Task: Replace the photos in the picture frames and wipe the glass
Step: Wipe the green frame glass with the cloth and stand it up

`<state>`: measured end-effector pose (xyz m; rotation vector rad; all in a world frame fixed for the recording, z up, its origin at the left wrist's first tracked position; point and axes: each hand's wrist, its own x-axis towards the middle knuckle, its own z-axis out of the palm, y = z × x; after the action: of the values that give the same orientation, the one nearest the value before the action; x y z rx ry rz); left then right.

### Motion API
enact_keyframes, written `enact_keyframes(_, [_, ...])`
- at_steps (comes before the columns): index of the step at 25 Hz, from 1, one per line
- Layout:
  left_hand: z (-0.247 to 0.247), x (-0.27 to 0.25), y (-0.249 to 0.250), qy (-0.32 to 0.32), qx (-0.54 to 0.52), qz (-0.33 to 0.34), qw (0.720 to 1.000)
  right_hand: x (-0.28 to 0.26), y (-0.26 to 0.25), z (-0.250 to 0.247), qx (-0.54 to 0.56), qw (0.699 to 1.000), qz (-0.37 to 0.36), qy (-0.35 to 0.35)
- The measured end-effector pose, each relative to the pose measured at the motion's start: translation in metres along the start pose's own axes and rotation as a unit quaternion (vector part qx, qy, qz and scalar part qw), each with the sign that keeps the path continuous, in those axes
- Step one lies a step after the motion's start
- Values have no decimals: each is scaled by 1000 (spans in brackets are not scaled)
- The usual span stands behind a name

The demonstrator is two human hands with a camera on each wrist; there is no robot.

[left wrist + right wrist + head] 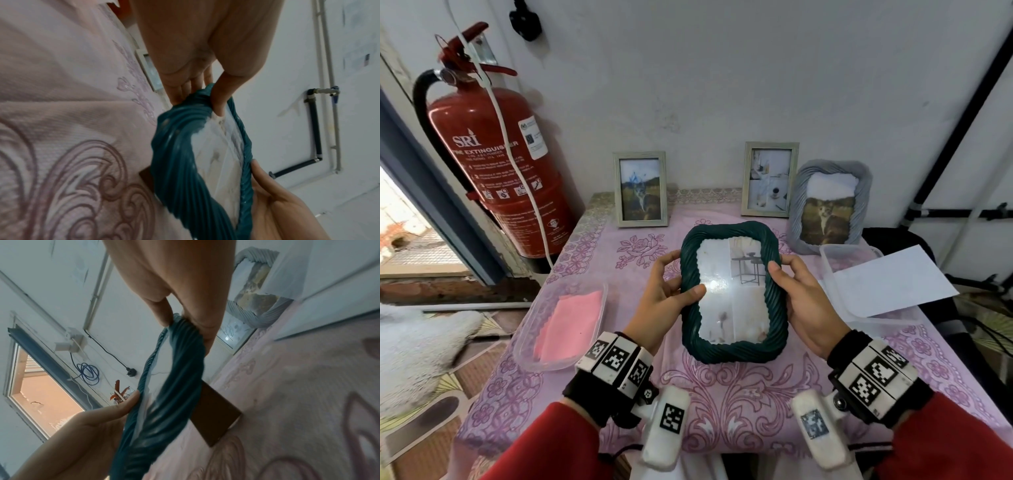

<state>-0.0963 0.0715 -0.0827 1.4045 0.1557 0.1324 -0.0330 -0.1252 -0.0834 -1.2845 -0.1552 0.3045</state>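
A dark green ribbed picture frame (732,349) is held upright over the pink tablecloth, its glass facing me with a bright glare. Behind the glass is a photo of a small side table. My left hand (671,291) grips the frame's left edge, with the thumb lying on the glass. My right hand (801,298) grips the right edge, thumb on the front rim. In the left wrist view the frame (176,170) is pinched between thumb and fingers. The right wrist view shows the frame (180,369) and its brown back stand (216,415) touching the cloth.
Two pale wooden frames (641,189) (769,180) and a grey ribbed frame (828,205) stand at the back by the wall. A clear tub with a pink cloth (571,325) lies left. A clear tub with white paper (887,277) lies right. A fire extinguisher (493,164) hangs left.
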Motion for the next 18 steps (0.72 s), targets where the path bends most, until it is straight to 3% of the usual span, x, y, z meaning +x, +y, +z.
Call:
enact_keyframes(11, [5,25,20,-14,0,77,997,27,-26,10,-12,999,-32,-15])
enact_keyframes(18, [6,71,29,43,-31,94,994,72,-28,29,14,998,-53,-9])
